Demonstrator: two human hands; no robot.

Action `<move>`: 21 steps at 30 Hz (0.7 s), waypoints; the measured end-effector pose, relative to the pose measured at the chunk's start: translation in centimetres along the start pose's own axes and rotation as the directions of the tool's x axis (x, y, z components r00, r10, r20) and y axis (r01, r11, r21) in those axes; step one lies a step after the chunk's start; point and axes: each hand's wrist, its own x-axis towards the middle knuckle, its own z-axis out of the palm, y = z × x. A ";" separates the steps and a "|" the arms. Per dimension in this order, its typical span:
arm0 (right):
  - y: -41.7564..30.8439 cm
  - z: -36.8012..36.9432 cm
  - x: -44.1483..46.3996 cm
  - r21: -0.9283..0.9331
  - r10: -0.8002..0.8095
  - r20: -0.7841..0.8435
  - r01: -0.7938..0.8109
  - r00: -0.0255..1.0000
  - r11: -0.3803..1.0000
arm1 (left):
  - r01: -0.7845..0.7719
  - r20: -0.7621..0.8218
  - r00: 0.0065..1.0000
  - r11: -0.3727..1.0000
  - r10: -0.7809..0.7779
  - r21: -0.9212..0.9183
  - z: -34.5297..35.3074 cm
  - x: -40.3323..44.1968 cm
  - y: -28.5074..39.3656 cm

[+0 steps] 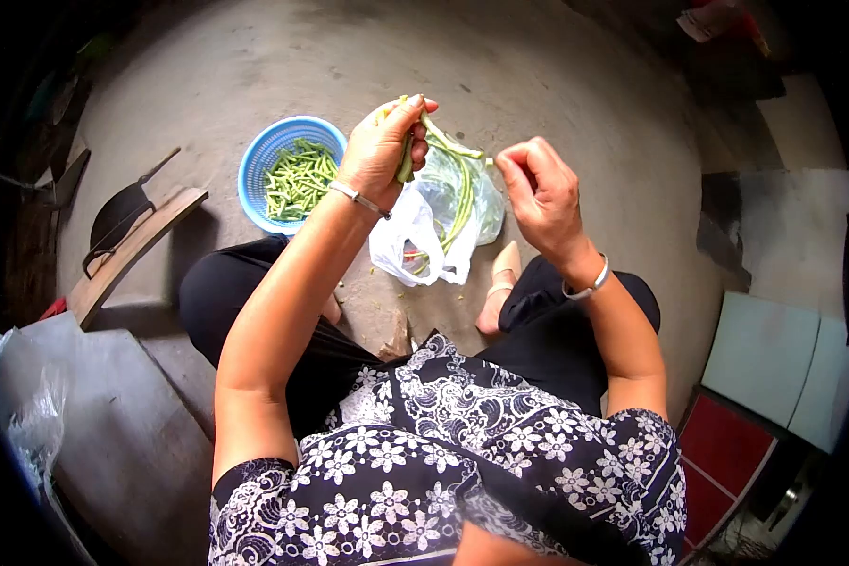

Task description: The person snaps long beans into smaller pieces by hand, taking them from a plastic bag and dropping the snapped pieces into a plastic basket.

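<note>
My left hand (387,151) is closed around green beans (453,143), one of which sticks out to the right above the bag. Curled, with thumb and forefinger drawn together, my right hand (545,196) is just right of that bean's end; whether a small piece sits between its fingers I cannot make out. Below the hands lies a thin plastic bag (489,203) with white handles, and long green beans show in it. To the left, a blue plastic basket (247,179) holds many short bean pieces (297,181).
A wooden board (141,247) with a dark-bladed, long-handled tool (121,219) stands at the left. My legs flank the bag on the concrete floor (575,85). At the right is a cabinet with a pale top (762,354) and red front (726,443). Plastic sheeting (33,396) lies lower left.
</note>
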 end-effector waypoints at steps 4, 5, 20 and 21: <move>1.5 1.1 -1.7 0.017 -0.071 0.409 0.070 0.910 0.997 | -0.094 -0.010 0.996 0.995 0.093 -0.016 -1.2 0.4 0.8; 1.7 1.6 -2.5 0.008 -0.100 0.521 0.112 0.848 0.994 | -0.112 -0.019 0.994 0.994 0.112 -0.012 -1.5 0.4 1.1; -1.2 2.3 -1.2 0.621 0.364 0.294 -0.466 0.884 0.630 | -0.099 0.076 0.993 0.977 0.086 0.189 -0.4 -1.5 0.3; -0.9 2.1 -1.1 0.626 0.374 0.253 -0.446 0.892 0.640 | -0.092 0.073 0.994 0.975 0.079 0.202 -0.3 -1.5 0.2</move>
